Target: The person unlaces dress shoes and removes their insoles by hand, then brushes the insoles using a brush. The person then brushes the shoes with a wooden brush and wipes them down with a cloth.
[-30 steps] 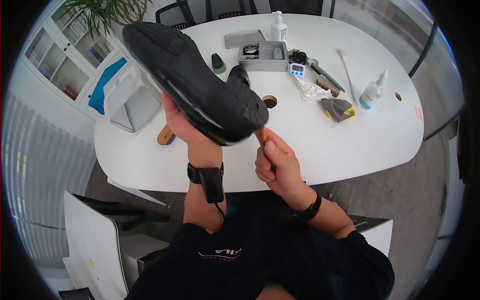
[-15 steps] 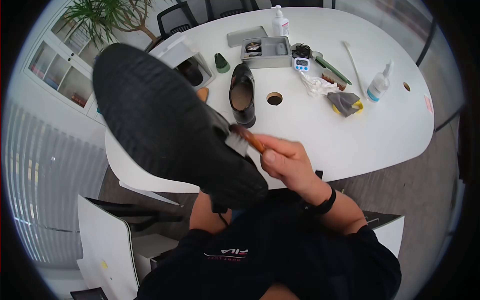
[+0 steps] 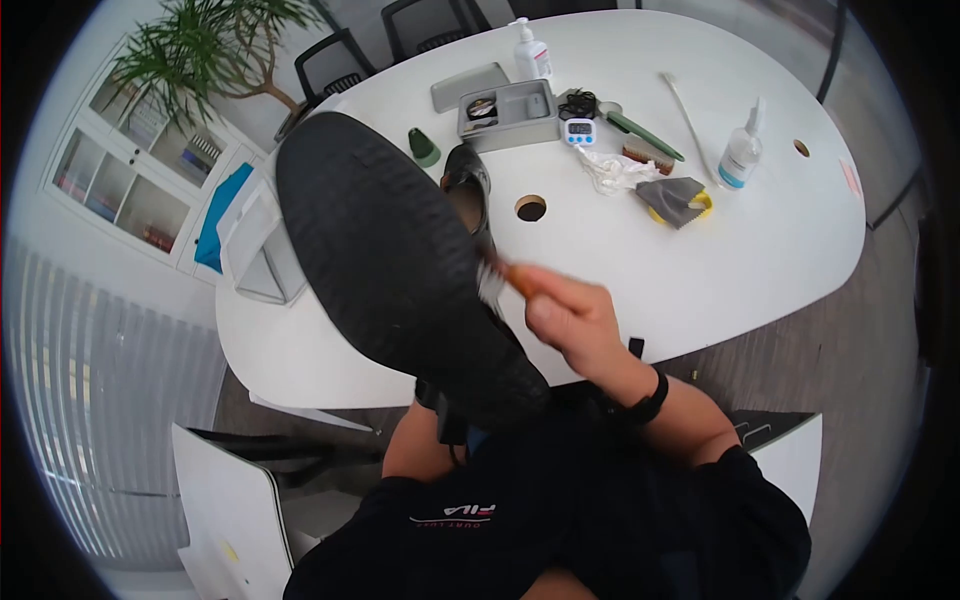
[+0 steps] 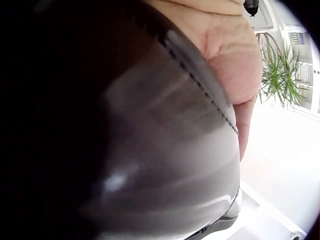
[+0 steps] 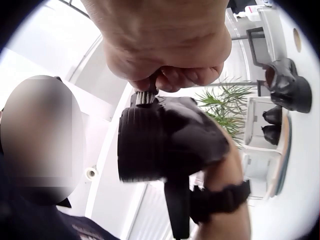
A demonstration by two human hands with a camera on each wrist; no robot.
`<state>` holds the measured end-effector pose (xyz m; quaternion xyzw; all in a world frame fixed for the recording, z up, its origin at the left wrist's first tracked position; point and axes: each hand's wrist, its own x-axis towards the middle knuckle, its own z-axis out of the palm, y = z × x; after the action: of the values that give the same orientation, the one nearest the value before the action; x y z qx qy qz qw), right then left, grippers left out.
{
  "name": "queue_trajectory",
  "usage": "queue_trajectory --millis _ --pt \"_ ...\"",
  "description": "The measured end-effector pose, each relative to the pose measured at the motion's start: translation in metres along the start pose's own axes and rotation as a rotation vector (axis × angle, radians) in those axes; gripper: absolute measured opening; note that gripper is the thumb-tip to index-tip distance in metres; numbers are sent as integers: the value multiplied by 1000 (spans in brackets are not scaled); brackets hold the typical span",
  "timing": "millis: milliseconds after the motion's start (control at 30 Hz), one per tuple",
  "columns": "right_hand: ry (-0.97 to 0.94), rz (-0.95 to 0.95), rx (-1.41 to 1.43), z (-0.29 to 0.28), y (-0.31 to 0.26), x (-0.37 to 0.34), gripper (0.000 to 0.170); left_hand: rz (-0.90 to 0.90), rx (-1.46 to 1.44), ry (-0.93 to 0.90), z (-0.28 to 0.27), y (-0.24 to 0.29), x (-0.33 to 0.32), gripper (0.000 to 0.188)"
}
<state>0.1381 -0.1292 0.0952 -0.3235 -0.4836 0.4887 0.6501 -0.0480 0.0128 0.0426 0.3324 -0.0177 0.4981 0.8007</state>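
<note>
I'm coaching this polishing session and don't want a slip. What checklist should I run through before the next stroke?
1. Left grip supporting the shoe: ok, palm against its side.
2. All left fingers wrapped securely: cannot tell, mostly hidden.
3. Right grip on the brush: ok, holding the handle.
4. Bristles facing the shoe: ok, at its edge in the right wrist view.
5. Other shoe upright on the table: ok.
6. Timer reading: cannot tell, too small.
</note>
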Motion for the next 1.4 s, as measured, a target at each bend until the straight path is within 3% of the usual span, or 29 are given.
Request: queue_trajectory --millis 100,233,333,367,433,533,633,767,833,933,1000,1033,1133,1233,1267,1300,1367,1400 --pt "76 38 161 -3 -27 37 42 -62 -1 -59 11 -11 -25 60" --pt "48 -148 215 -2 -44 79 44 -119 8 -129 26 -35 -17 60" --pt "124 -58 427 2 -74 88 45 -152 18 -170 30 -37 -10 61" --pt "123 -63 425 -4 -71 87 45 -164 18 -180 32 -35 -12 61" --pt "-122 -103 458 -26 -57 79 48 -183 18 -201 32 -27 -5 61" --pt "-121 49 309 -41 -26 53 51 -202 9 -218 26 -6 -20 62" --pt "-216 236 390 -39 8 18 52 -225 -3 -228 26 1 5 62" --pt "-149 172 398 -43 -4 34 52 -300 -19 -235 28 -3 -19 63" --pt "-176 145 572 -47 -20 52 47 -347 -25 -242 33 -19 -14 63" --pt "-185 111 456 -54 -19 59 42 -385 -47 -244 33 -18 -21 63" --pt "-250 229 -36 -58 -8 52 38 -391 -55 -244 33 -14 -6 64" --pt "-265 237 -40 -64 0 44 38 -388 -57 -243 29 -2 -6 64" --pt "193 262 -79 -102 23 17 46 -347 -67 -231 36 4 -10 64" --pt "623 133 -51 -124 15 -3 46 -416 565 68 87 -2 -5 63" --pt "690 52 -79 -125 8 -7 42 -410 877 -16 82 -13 -1 57" --pt "714 44 -155 -123 -2 -11 42 -472 1211 -115 81 -20 1 57" --pt "671 21 -363 -116 -8 -17 39 -568 1561 -33 82 -40 3 45" --pt "587 28 -584 -117 -4 -21 36 -464 1711 -77 70 -51 1 31"
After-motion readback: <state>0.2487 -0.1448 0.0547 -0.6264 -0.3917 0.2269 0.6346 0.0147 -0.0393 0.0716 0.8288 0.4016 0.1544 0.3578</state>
